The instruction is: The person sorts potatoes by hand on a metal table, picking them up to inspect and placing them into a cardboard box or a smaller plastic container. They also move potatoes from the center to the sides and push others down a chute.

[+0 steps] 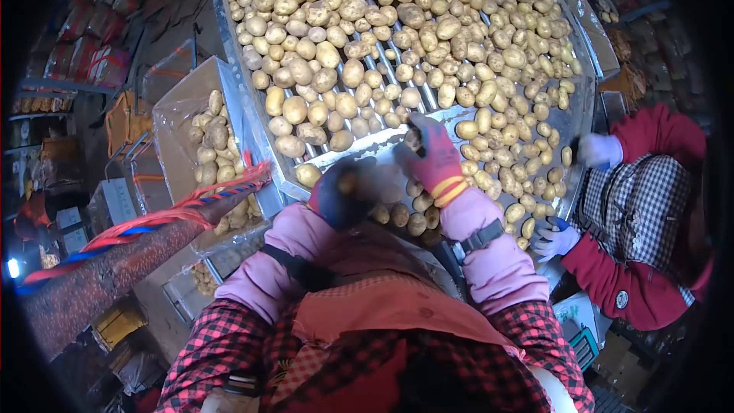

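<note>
My left hand, in a dark glove smeared by motion, is over the near edge of the sorting table. A brownish round shape, seemingly a potato, shows in its curled fingers. Beside it is a pale blur that I cannot make out. My right hand, in a red and grey glove with a yellow cuff, is closed around a dark potato, mostly hidden by the fingers. It is at the metal strip in front of the rollers. Loose potatoes lie just below my hands.
Potatoes cover the far table. A lined box of potatoes stands at left. A rusty bar wrapped in red and blue rope juts in. At right, a co-worker in a checked apron has gloved hands at the table edge.
</note>
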A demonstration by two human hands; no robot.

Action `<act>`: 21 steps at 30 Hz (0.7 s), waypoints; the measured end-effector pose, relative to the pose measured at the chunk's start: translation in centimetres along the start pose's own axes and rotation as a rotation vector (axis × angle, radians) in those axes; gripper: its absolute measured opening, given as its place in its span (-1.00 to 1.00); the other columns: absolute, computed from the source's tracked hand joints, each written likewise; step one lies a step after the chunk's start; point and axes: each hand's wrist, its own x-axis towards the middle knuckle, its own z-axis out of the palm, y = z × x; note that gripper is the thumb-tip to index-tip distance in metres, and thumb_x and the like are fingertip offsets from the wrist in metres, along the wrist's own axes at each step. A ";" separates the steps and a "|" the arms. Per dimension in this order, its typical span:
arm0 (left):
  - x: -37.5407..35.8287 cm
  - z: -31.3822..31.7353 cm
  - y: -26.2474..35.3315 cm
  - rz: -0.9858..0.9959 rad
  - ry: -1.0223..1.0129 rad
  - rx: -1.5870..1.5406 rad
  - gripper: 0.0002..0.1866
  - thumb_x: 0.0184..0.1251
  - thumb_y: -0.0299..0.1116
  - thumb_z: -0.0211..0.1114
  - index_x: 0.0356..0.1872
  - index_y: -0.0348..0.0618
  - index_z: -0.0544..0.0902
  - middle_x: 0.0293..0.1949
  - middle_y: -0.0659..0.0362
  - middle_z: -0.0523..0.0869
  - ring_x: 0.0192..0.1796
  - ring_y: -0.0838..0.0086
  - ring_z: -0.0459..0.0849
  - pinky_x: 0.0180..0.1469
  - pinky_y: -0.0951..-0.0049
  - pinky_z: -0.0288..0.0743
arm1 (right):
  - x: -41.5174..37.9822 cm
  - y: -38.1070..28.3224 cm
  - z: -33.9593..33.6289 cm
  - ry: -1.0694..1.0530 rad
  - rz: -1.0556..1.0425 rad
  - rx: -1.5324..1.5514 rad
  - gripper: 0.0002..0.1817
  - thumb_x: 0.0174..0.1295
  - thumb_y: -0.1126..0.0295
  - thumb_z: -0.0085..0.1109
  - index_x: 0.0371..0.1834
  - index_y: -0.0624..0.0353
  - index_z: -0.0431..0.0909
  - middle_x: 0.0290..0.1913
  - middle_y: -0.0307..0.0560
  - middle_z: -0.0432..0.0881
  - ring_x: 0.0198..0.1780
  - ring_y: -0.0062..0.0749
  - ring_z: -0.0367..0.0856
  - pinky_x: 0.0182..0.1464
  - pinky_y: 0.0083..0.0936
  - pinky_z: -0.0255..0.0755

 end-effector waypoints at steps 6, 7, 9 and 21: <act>-2.2 -1.1 -1.3 -0.328 -0.052 -0.270 -0.65 0.19 -0.46 0.28 0.03 -0.20 0.61 -0.08 0.06 0.68 0.00 0.21 0.66 0.04 0.32 0.52 | 4.9 -3.0 3.4 -0.204 0.022 -0.640 0.00 -0.07 -0.22 0.38 0.44 -0.02 0.25 0.37 -0.04 0.34 0.33 -0.07 0.34 0.24 -0.20 0.37; -2.4 -1.5 -1.2 -0.372 -0.070 -0.307 -0.69 0.20 -0.43 0.29 -0.01 -0.20 0.63 -0.06 0.07 0.69 -0.01 0.21 0.66 0.04 0.33 0.52 | 5.7 -3.6 3.4 -0.231 0.032 -0.623 0.01 -0.10 -0.20 0.41 0.45 -0.07 0.23 0.36 -0.03 0.34 0.32 -0.05 0.35 0.22 -0.16 0.38; -2.2 -1.9 -0.9 -0.384 -0.063 -0.334 -0.75 0.23 -0.42 0.29 -0.07 -0.20 0.66 -0.06 0.08 0.70 -0.03 0.22 0.67 0.02 0.36 0.53 | 6.7 -4.8 2.8 -0.285 0.065 -0.598 0.04 -0.14 -0.16 0.46 0.47 -0.16 0.20 0.34 -0.02 0.34 0.30 -0.02 0.37 0.20 -0.09 0.39; -0.6 -1.4 0.6 -0.459 -0.165 -0.403 -0.72 0.29 -0.48 0.21 0.01 -0.27 0.58 -0.11 0.09 0.68 -0.07 0.25 0.65 0.00 0.41 0.51 | 7.0 -3.3 5.2 -0.127 -0.002 -0.611 -0.45 0.05 -0.10 0.29 0.14 -0.30 0.49 0.12 -0.16 0.43 0.19 -0.09 0.37 -0.02 -0.04 0.39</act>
